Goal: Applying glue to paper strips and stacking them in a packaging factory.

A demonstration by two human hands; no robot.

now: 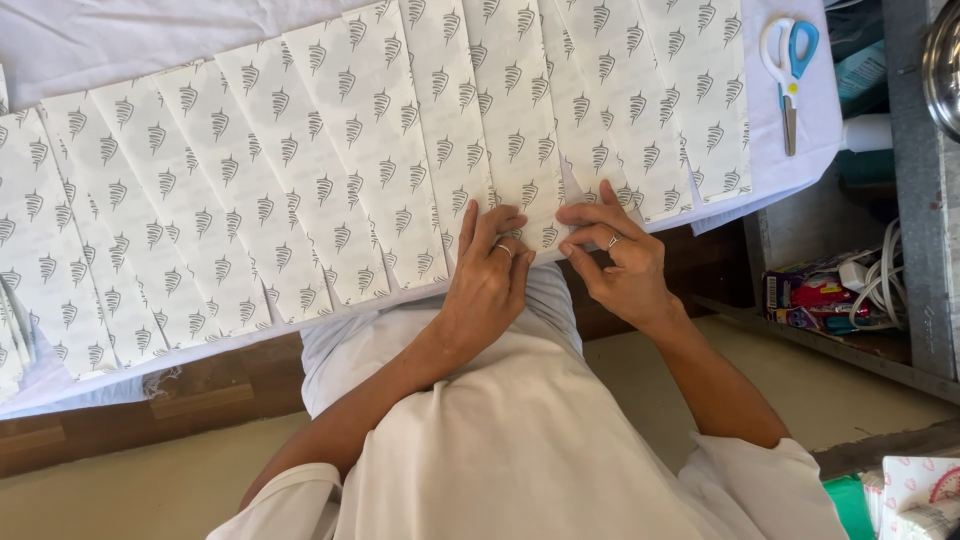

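Hands meeting at frame centre: left hand (487, 283) & right hand (617, 262) are pinching near edge of patterned paper strip (520, 130), strip running away toward frame top.

table (230, 385): brown wood, its near edge showing below the cloth
cloth (110, 40): white, spread over the table top
paper strips (330, 170): white with grey leaf marks, laid side by side, overlapping, across the cloth
scissors (789, 60): blue-and-white handles, on the cloth's far right corner
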